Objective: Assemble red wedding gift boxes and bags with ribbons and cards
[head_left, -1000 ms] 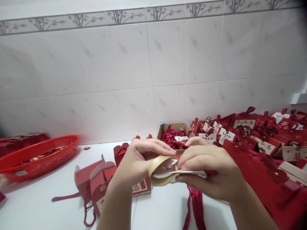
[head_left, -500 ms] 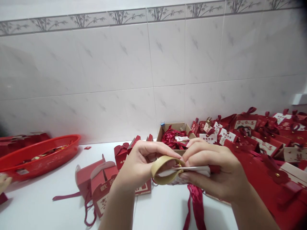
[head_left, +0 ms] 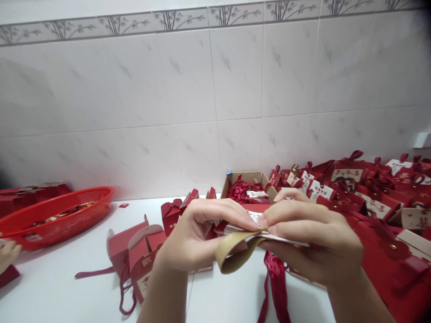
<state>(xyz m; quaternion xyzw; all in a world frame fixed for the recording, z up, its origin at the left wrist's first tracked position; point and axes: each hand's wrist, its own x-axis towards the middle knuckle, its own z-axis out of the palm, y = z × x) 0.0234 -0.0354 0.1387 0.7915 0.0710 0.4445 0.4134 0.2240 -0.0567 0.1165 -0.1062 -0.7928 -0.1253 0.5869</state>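
A gold ribbon loop [head_left: 232,261] bulges toward me between my hands. My left hand [head_left: 191,235] is closed on it, with fingertips at the top of the loop. My right hand [head_left: 313,237] is closed on a white card tag [head_left: 289,239], pinched between fingers above and thumb below, where the ribbon's ends meet it. Part of a red box [head_left: 258,208] shows behind the fingertips; the rest of it is hidden by my hands. Dark red ribbons [head_left: 276,287] hang or lie below, on the white table [head_left: 229,296].
Open red gift boxes [head_left: 144,255] stand at left of centre. A red basin [head_left: 77,224] and another person's hand [head_left: 8,255] are further left. Behind my hands sits a cardboard box [head_left: 232,179] of red ribbons. Finished-looking red boxes [head_left: 373,206] crowd the right side.
The gold loop has tipped downward and toward me. My right hand has shifted slightly right and turned, and the white tag now slants. A red surface shows behind my fingertips.
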